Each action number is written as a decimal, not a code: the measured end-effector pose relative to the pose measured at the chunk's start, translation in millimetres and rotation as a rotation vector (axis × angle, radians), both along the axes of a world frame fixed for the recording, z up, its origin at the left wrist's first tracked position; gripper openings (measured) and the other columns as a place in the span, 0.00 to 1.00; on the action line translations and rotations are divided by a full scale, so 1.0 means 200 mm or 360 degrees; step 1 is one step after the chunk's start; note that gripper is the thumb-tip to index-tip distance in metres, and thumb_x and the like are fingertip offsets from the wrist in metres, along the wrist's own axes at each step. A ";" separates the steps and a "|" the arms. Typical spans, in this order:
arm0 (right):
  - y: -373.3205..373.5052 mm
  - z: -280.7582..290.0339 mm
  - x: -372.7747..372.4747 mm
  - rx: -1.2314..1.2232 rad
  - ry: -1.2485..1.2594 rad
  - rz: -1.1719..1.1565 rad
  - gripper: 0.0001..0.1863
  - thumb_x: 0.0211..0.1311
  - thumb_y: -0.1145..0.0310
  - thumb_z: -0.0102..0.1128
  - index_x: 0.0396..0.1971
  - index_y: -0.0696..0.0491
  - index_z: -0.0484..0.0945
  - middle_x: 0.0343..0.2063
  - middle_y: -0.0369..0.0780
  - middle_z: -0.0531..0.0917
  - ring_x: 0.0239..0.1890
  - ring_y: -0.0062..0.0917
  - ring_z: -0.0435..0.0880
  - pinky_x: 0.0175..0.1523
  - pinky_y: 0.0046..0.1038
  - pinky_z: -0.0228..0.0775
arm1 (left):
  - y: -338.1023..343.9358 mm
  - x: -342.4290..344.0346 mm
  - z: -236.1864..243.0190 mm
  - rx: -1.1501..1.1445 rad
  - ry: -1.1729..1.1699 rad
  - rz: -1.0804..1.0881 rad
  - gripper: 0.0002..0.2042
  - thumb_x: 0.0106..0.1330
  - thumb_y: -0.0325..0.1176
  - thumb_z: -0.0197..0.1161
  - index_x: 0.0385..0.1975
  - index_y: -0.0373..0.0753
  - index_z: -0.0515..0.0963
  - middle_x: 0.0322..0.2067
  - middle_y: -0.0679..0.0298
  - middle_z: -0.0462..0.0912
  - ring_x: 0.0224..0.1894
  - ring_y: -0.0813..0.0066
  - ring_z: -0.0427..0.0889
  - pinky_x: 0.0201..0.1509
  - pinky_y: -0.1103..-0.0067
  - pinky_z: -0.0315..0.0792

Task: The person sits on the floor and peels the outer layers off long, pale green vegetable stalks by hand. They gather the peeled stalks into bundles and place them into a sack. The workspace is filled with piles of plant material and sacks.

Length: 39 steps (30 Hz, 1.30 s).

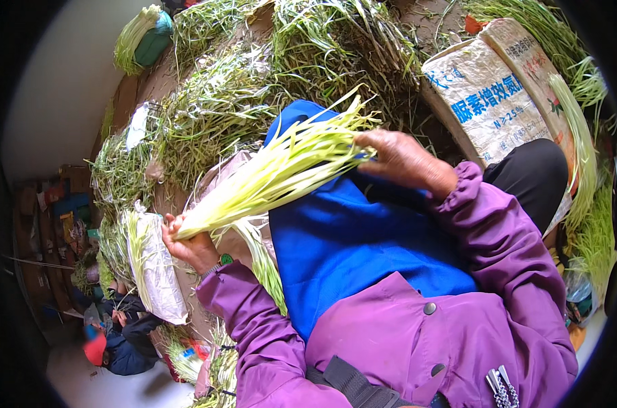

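A purple jacket (pixel 376 333) sits behind the left hand (pixel 188 246), which grips one end of a pale-green stalk bundle (pixel 274 178); the right hand (pixel 409 162) curls at its other end, its hold unclear. Blue cloth (pixel 352 238) lies between the hands; heaped greens (pixel 216 109) spread beyond them.

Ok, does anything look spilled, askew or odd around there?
The loose green stalks stand out: they lie in tangled heaps beyond the blue cloth, pointing every way, whereas the pale bunch in the left hand is gathered at one end. I can't make out any damage.
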State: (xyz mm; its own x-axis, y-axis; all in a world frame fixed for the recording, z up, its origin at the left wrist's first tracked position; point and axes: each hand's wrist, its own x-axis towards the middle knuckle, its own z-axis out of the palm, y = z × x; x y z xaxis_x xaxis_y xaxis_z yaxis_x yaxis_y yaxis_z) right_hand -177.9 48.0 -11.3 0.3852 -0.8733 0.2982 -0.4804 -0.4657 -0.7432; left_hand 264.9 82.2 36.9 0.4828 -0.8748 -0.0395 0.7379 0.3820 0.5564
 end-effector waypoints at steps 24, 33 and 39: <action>-0.21 0.18 0.09 -0.0192 0.0198 0.0004 0.11 0.55 0.64 0.61 0.35 0.54 0.78 0.32 0.43 0.80 0.34 0.38 0.81 0.39 0.35 0.74 | 0.05 0.16 -0.23 -0.0185 0.0200 -0.0284 0.16 0.68 0.38 0.51 0.44 0.30 0.73 0.18 0.73 0.71 0.24 0.81 0.67 0.41 0.77 0.64; -0.23 0.21 0.23 -0.0221 0.0326 0.0153 0.09 0.54 0.66 0.61 0.32 0.53 0.77 0.30 0.41 0.79 0.31 0.37 0.81 0.34 0.35 0.74 | 0.06 0.13 -0.22 -0.0269 0.0192 -0.0321 0.16 0.67 0.38 0.51 0.45 0.29 0.71 0.19 0.71 0.72 0.26 0.79 0.69 0.43 0.76 0.64; -0.21 0.29 0.35 -0.0319 0.0442 0.0301 0.05 0.57 0.68 0.58 0.29 0.53 0.76 0.30 0.40 0.78 0.27 0.35 0.80 0.32 0.32 0.74 | 0.05 0.09 -0.17 -0.0298 0.0183 -0.0342 0.16 0.67 0.37 0.51 0.44 0.29 0.72 0.20 0.72 0.73 0.25 0.81 0.70 0.42 0.77 0.64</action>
